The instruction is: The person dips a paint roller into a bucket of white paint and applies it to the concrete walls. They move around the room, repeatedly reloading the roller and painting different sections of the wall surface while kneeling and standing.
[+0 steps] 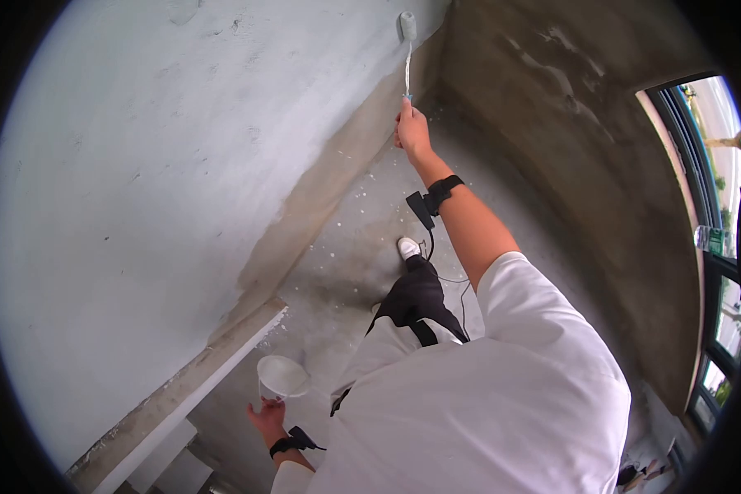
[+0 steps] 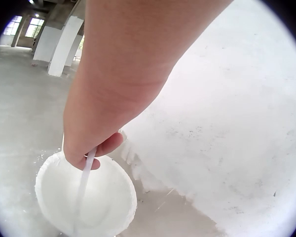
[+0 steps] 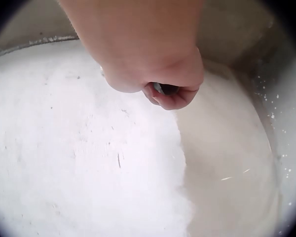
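Note:
My right hand (image 1: 412, 130) grips the handle of a paint roller, arm stretched out; the white roller head (image 1: 408, 26) lies at the wall (image 1: 156, 165) near its corner. In the right wrist view the fingers of my right hand (image 3: 170, 94) curl round the dark handle end, and the roller head is hidden. My left hand (image 1: 267, 416) holds a bucket (image 1: 283, 376) low beside me. In the left wrist view the fingers of my left hand (image 2: 96, 150) hook round the thin white bail of the bucket (image 2: 108, 197), which has white paint inside.
Unpainted grey-brown wall (image 1: 321, 198) runs below the white coat. A ledge (image 1: 181, 383) juts out at lower left. The floor (image 1: 346, 239) has white drips, and a shoe (image 1: 408, 248) stands on it. A dark wall (image 1: 552, 99) and window (image 1: 720, 222) are at right.

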{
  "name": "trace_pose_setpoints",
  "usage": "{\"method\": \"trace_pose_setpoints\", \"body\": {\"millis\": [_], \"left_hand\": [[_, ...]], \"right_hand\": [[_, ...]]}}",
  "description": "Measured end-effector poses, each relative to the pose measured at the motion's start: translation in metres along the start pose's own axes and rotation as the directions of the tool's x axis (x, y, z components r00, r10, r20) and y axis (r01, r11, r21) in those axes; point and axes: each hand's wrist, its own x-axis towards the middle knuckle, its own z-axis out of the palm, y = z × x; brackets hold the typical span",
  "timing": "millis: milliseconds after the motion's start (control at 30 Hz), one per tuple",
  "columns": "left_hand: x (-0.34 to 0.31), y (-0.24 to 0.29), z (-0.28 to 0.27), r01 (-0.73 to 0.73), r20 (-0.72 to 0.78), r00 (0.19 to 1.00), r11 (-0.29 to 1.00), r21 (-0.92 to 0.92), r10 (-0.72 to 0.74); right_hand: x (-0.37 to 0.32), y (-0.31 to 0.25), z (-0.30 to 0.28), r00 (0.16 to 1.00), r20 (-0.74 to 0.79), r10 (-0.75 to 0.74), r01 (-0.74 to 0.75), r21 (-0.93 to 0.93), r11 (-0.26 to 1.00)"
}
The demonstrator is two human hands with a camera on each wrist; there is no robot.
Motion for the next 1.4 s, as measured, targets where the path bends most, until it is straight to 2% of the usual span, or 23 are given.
{"method": "trace_pose_setpoints", "body": {"millis": [67,133,200,267,300,367,400,467,533,567,633,700,767,833,933,1033,1133,1200,1300,1333,1400], "left_hand": [[-0.002,0.002,0.001,-0.013,0.023,1.0,1.0,0.002,0.013],[0.0,0.006,0.002,-0.016,0.028,0.999,1.0,0.002,0.016],[-0.002,0.007,0.002,-0.016,0.03,0.999,1.0,-0.002,0.017],[-0.01,0.008,0.015,0.015,0.029,0.999,1.0,0.015,-0.016],[-0.008,0.009,0.019,0.017,0.03,0.999,1.0,0.015,-0.017],[-0.007,0.011,0.025,0.071,0.176,0.982,0.997,0.029,-0.075],[-0.008,0.011,0.028,0.07,0.176,0.982,0.997,0.031,-0.074],[-0.008,0.009,0.04,0.047,0.097,0.994,0.999,0.028,-0.049],[-0.012,0.005,0.045,0.043,0.092,0.995,0.998,0.036,-0.047],[-0.015,0.002,0.045,0.035,0.08,0.996,0.999,0.038,-0.038],[-0.02,0.0,0.051,0.008,0.114,0.993,0.999,0.054,-0.014],[-0.021,0.001,0.048,-0.025,0.148,0.989,0.998,0.061,0.016],[-0.018,0.009,0.047,-0.012,0.217,0.976,0.999,0.046,0.002],[-0.031,0.005,0.057,-0.027,0.186,0.982,0.999,0.027,0.021],[-0.036,0.006,0.064,-0.041,0.139,0.99,0.999,0.019,0.038],[-0.034,0.005,0.07,-0.038,0.11,0.993,0.999,0.028,0.035],[-0.023,0.011,0.065,0.01,0.124,0.992,0.999,0.033,-0.014],[-0.019,0.015,0.063,0.053,0.153,0.987,0.998,0.041,-0.059],[-0.025,0.01,0.066,0.004,0.1,0.995,0.998,0.059,-0.009],[-0.024,0.011,0.06,0.003,0.114,0.993,0.999,0.044,-0.008],[-0.024,0.014,0.045,0.0,0.115,0.993,1.0,0.024,-0.002]], "right_hand": [[-0.008,0.023,0.017,1.0,-0.026,-0.001,0.0,-0.021,1.0],[-0.019,0.095,0.024,0.986,-0.015,-0.164,0.156,-0.234,0.96],[-0.082,0.111,0.024,0.994,0.029,-0.101,0.103,-0.439,0.893],[-0.115,0.153,0.019,0.99,0.101,-0.101,0.141,-0.596,0.791],[-0.116,0.155,0.016,0.99,0.1,-0.102,0.142,-0.596,0.79],[-0.115,0.161,0.006,0.989,0.142,-0.046,0.122,-0.593,0.796],[-0.112,0.152,0.001,0.989,0.141,-0.046,0.122,-0.592,0.797],[-0.087,0.11,-0.012,0.985,0.085,-0.153,0.175,-0.539,0.824],[-0.036,0.079,-0.021,0.999,0.039,-0.007,0.019,-0.329,0.944],[-0.022,0.045,-0.022,0.994,0.049,0.097,-0.09,-0.143,0.986],[0.012,-0.005,-0.031,0.971,0.135,0.195,-0.214,0.141,0.967],[0.034,-0.034,-0.029,0.961,0.069,0.267,-0.276,0.261,0.925],[0.033,-0.027,-0.018,0.966,0.047,0.255,-0.259,0.251,0.933],[0.023,-0.005,-0.002,0.973,0.025,0.23,-0.23,0.2,0.952],[-0.044,0.052,0.022,0.974,0.08,0.212,-0.215,0.038,0.976],[-0.122,0.092,0.037,0.928,0.19,0.322,-0.306,-0.107,0.946],[-0.137,0.092,0.035,0.899,0.228,0.374,-0.356,-0.117,0.927],[-0.109,0.077,0.02,0.873,0.276,0.403,-0.43,0.045,0.902],[-0.029,0.023,-0.009,0.881,0.201,0.428,-0.465,0.211,0.86],[0.002,0.005,-0.02,0.876,0.166,0.452,-0.48,0.222,0.849],[0.04,-0.014,-0.041,0.863,0.192,0.468,-0.504,0.249,0.827]]}}
